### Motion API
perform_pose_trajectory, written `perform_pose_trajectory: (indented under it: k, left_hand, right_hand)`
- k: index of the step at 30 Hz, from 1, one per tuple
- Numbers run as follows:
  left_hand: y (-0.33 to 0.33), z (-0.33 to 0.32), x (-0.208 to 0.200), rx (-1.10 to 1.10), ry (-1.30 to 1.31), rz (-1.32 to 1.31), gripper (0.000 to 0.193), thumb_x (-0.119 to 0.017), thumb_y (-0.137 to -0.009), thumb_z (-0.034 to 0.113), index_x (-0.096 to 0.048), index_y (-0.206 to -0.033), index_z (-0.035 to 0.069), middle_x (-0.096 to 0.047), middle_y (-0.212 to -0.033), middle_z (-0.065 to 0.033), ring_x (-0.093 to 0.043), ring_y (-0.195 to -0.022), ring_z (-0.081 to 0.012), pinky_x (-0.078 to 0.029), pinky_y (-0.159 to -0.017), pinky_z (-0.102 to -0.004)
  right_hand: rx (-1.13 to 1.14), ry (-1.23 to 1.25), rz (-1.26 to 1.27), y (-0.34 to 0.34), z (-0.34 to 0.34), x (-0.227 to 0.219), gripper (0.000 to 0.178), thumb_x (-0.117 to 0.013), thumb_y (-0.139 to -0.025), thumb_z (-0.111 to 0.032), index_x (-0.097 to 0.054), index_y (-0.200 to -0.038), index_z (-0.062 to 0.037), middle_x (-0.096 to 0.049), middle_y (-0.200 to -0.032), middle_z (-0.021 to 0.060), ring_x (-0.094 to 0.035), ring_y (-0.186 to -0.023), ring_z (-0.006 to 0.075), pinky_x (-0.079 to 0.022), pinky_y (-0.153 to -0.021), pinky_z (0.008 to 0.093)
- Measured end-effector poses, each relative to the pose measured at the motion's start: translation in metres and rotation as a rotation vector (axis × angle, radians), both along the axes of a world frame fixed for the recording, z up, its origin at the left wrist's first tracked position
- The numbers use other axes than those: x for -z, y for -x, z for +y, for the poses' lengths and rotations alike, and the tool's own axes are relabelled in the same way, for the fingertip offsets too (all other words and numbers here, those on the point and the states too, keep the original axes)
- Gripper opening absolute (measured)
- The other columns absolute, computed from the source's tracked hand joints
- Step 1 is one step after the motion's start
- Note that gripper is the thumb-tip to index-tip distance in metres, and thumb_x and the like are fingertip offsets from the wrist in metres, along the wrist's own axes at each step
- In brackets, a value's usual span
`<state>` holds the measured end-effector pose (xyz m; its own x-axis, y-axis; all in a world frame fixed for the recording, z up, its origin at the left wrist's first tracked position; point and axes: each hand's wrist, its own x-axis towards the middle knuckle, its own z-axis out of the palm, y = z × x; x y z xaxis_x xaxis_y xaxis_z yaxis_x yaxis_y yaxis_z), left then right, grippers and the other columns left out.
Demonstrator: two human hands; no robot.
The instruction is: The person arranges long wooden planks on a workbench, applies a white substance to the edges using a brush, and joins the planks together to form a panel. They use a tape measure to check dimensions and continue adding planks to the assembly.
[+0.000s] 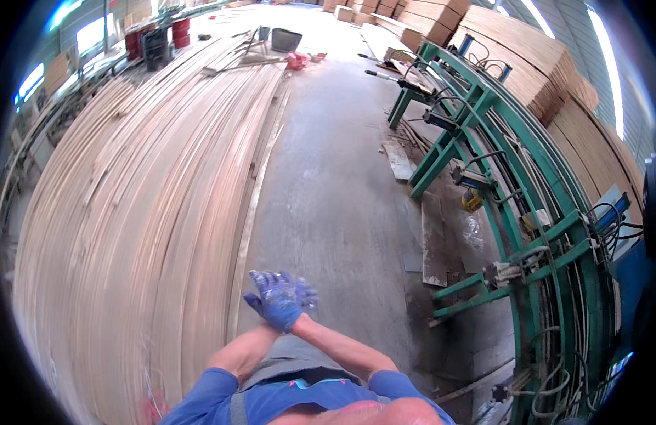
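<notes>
In front of my waist my forearms cross at the wrists, and both hands wear blue-purple work gloves with pale smudges. My right hand (277,297) lies on top, pointing up and left, its fingers stretched out and somewhat apart. Beneath it my left hand (308,293) is mostly hidden. Only its blurred fingers stick out on the right side, stretched out. No object shows in either hand. Closest to the hands, on the left, is a broad layer of long wooden boards (151,212), laid side by side.
A grey concrete floor strip (328,177) runs ahead. To the right stands a green metal frame machine (477,127) with hoses and cylinders, loose planks (433,241) under it. Behind it rise stacked timber bundles (512,64). A dark tub (286,40) and red drums (181,32) stand farther off.
</notes>
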<state>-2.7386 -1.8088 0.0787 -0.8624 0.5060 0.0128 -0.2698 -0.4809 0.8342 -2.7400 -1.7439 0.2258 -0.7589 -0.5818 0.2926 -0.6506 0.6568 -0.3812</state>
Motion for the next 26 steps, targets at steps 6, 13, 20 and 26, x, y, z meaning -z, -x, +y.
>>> perform_pose_trajectory:
  k: [6, 13, 20, 26]
  left_hand:
    - [0.249, 0.001, -0.008, 0.178, 0.483, -0.187, 0.035, -0.063, -0.091, 0.031, -0.063, -0.114, 0.004, -0.066, -0.101, -0.0056, -0.061, -0.090, -0.0132, -0.050, -0.081, -0.0312]
    - [0.413, -0.231, 0.045, -0.663, 0.600, -0.260, 0.016, -0.059, -0.092, 0.009, -0.063, -0.106, 0.002, -0.067, -0.092, -0.0073, -0.068, -0.083, -0.0184, -0.058, -0.071, -0.0330]
    - [0.661, -0.329, -0.075, -1.037, 1.240, 0.014, 0.024, -0.053, -0.096, 0.021, -0.064, -0.103, 0.000, -0.065, -0.085, -0.0114, -0.063, -0.078, -0.0194, -0.050, -0.071, -0.0328]
    - [1.070, -0.292, -0.190, -0.797, 1.216, 0.792, 0.028, -0.066, -0.087, 0.019, -0.066, -0.112, 0.006, -0.069, -0.105, -0.0133, -0.066, -0.099, -0.0292, -0.051, -0.086, -0.0360]
  right_hand:
    - [0.364, 0.375, 0.074, 0.271, 0.086, -0.001, 0.035, -0.057, -0.091, -0.034, -0.063, -0.115, -0.0088, -0.065, -0.106, 0.0150, -0.060, -0.099, 0.0331, -0.046, -0.089, 0.0435]
    - [0.206, -0.218, -0.540, 0.540, 0.127, 0.023, 0.034, -0.056, -0.090, -0.034, -0.065, -0.112, -0.0090, -0.067, -0.105, 0.0168, -0.063, -0.098, 0.0349, -0.050, -0.085, 0.0433]
    - [-0.130, -0.004, -0.574, 0.850, 0.025, 0.067, 0.038, -0.054, -0.092, -0.036, -0.065, -0.115, -0.0076, -0.066, -0.112, 0.0166, -0.062, -0.105, 0.0331, -0.048, -0.092, 0.0404]
    - [0.424, 0.175, -1.177, 1.036, 0.136, 0.327, 0.052, -0.059, -0.089, -0.034, -0.054, -0.131, -0.0039, -0.062, -0.125, 0.0151, -0.060, -0.112, 0.0263, -0.046, -0.096, 0.0355]
